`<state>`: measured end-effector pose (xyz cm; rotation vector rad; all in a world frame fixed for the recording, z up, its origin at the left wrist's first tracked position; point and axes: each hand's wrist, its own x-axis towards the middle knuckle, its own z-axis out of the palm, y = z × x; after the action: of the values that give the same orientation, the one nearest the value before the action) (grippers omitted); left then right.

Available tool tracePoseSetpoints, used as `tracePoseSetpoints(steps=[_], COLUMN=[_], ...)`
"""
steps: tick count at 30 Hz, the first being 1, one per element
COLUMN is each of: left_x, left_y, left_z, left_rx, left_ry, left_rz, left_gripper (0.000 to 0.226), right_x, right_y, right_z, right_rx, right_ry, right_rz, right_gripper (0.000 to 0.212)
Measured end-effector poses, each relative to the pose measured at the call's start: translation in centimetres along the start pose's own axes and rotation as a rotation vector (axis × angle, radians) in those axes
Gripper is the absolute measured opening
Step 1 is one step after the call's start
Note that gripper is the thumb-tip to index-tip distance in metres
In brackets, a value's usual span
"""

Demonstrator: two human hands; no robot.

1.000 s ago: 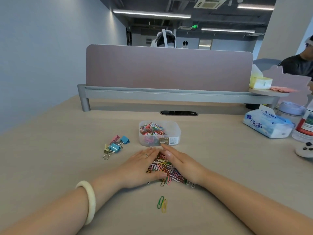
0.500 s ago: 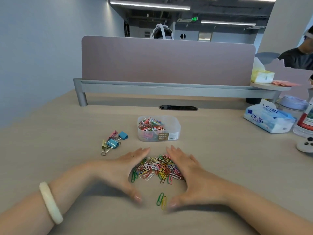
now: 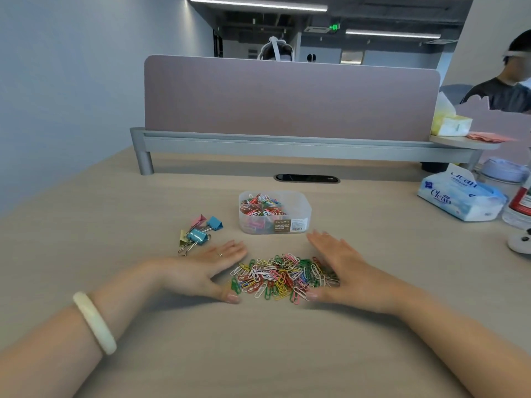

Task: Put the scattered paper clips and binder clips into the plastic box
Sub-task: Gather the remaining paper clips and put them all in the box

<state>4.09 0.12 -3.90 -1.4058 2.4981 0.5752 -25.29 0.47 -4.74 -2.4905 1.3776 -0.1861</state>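
Observation:
A pile of coloured paper clips (image 3: 281, 275) lies on the desk in front of me. My left hand (image 3: 204, 270) rests open on the pile's left side, and my right hand (image 3: 342, 268) stands on its edge, open, against the right side. Neither hand holds anything. A clear plastic box (image 3: 298, 209) sits just behind the pile, with paper clips filling its left part. A small cluster of binder clips (image 3: 199, 232), pink, blue and yellow, lies left of the box, just beyond my left hand's fingers.
A grey-framed partition (image 3: 290, 99) runs across the back of the desk. A tissue pack (image 3: 459, 196) and a bottle (image 3: 521, 202) stand at the right, with a white controller (image 3: 520, 242) near the right edge. A person sits beyond the partition, another at far right.
My hands lay over the pile a second ago, then spread apart to its two sides. The two stray clips nearer me have been swept into the pile.

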Motion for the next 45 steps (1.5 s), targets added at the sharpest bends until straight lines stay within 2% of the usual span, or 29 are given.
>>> tracePoseSetpoints(steps=[3, 7, 10, 12, 15, 17, 19, 23, 25, 33, 39, 42, 45], left_x=[0.8, 2.2, 2.0, 1.2, 0.5, 0.9, 1.7, 2.9, 3.2, 4.0, 3.8, 3.5, 3.2], left_y=[0.7, 2.1, 2.8, 2.7, 2.7, 3.2, 3.8, 4.5, 4.6, 4.2, 3.9, 3.9, 3.9], left_z=[0.9, 1.7, 1.4, 0.9, 0.6, 0.6, 0.7, 0.8, 0.8, 0.5, 0.5, 0.6, 0.5], left_rx=[0.042, 0.053, -0.07, -0.157, -0.152, -0.102, -0.11, -0.22, -0.223, -0.224, -0.278, -0.271, -0.297], left_ry=[0.081, 0.2, 0.281, 0.348, 0.403, 0.422, 0.459, 0.503, 0.528, 0.637, 0.692, 0.728, 0.744], left_rz=[0.013, 0.041, 0.065, 0.061, 0.041, 0.053, 0.065, 0.097, 0.117, 0.111, 0.093, 0.084, 0.066], left_gripper=[0.11, 0.101, 0.099, 0.101, 0.1, 0.094, 0.085, 0.066, 0.057, 0.035, 0.029, 0.027, 0.026], right_x=[-0.5, 0.6, 1.1, 0.9, 0.3, 0.4, 1.2, 2.7, 3.2, 4.7, 4.8, 4.8, 4.8], right_y=[0.8, -1.7, -2.3, -1.7, -0.2, -0.3, -0.9, -2.2, -2.5, -2.2, -1.7, -1.8, -2.1], right_z=[0.5, 1.3, 1.3, 0.6, -0.1, 0.0, 0.4, 0.2, -0.2, -0.4, -0.3, -0.6, -1.2], right_rx=[-0.076, -0.092, -0.026, 0.041, -0.105, -0.173, -0.16, 0.006, 0.001, 0.071, 0.262, 0.438, 0.472], right_ry=[-0.078, -0.064, -0.076, 0.0, 0.091, 0.096, 0.1, 0.047, 0.002, 0.091, 0.121, 0.091, 0.083], right_rz=[0.037, -0.041, -0.074, -0.063, -0.003, -0.001, -0.04, -0.117, -0.127, -0.147, -0.09, -0.026, -0.029], right_gripper=[0.12, 0.11, 0.099, 0.107, 0.115, 0.114, 0.106, 0.06, 0.048, 0.027, 0.017, 0.01, 0.008])
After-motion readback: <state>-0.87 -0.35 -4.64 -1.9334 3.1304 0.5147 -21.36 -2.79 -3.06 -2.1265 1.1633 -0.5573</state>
